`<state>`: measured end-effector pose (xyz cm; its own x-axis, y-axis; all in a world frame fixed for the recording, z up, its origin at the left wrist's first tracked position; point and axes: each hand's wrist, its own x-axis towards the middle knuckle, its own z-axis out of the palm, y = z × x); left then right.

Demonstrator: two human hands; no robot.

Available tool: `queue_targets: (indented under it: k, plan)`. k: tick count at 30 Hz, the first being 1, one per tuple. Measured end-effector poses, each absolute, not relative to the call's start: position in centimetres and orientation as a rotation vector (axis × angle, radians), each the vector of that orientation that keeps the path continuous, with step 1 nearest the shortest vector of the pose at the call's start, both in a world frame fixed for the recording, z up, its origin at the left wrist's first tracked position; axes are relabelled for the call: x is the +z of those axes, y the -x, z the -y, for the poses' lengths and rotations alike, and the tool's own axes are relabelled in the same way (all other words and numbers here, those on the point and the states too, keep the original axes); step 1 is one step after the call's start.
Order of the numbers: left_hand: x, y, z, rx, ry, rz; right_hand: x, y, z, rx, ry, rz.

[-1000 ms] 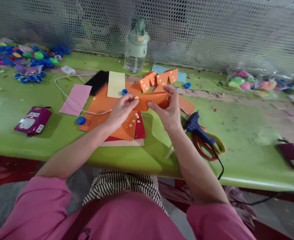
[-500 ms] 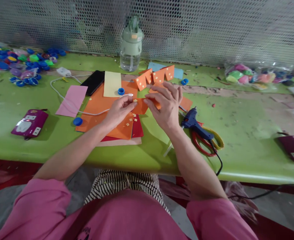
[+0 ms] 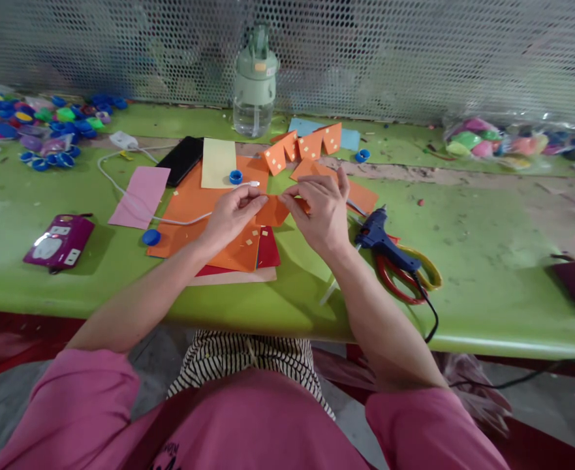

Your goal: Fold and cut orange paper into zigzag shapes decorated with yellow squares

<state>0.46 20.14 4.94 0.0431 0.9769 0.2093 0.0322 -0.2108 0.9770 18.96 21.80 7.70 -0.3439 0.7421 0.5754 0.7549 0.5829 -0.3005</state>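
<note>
Hands [image 3: 320,214] closer together on orange strip [image 3: 271,211]; right fingers [image 3: 311,185], spread earlier, now curled inward.

Background: a grey perforated metal panel [image 3: 414,59] spans the upper frame. Work surface: a glossy lime-green table [image 3: 463,261], crossed by a worn brownish strip. Floor: grey concrete-like floor [image 3: 147,385], visible at lower left. Illumination: pale highlights on the table's front edge, lower right.

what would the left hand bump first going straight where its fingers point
Likely the right hand, whose fingertips are just across the small orange paper that the left hand pinches; exact depth is unclear.
</note>
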Motion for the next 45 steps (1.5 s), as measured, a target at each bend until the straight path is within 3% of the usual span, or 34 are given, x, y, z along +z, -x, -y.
queue_targets:
  k: [22,30,36,40,45]
  plan:
    - [6.0,-0.3,-20.1,1.306,-1.048,-1.158,7.8,-19.1,-22.1,0.229,1.252,2.023]
    - [6.9,1.0,-20.7,1.348,-1.093,-1.204,7.8,-19.4,-22.5,0.118,1.246,1.977]
    - [6.1,0.4,-20.7,1.137,-1.268,-1.081,8.3,-19.2,-21.7,0.032,1.234,2.036]
    - [5.9,0.7,-21.2,1.249,-1.095,-1.121,9.0,-18.8,-21.0,-0.089,1.197,1.971]
    - [6.3,1.3,-21.8,1.378,-0.914,-1.101,9.2,-18.9,-20.0,0.167,1.139,2.283]
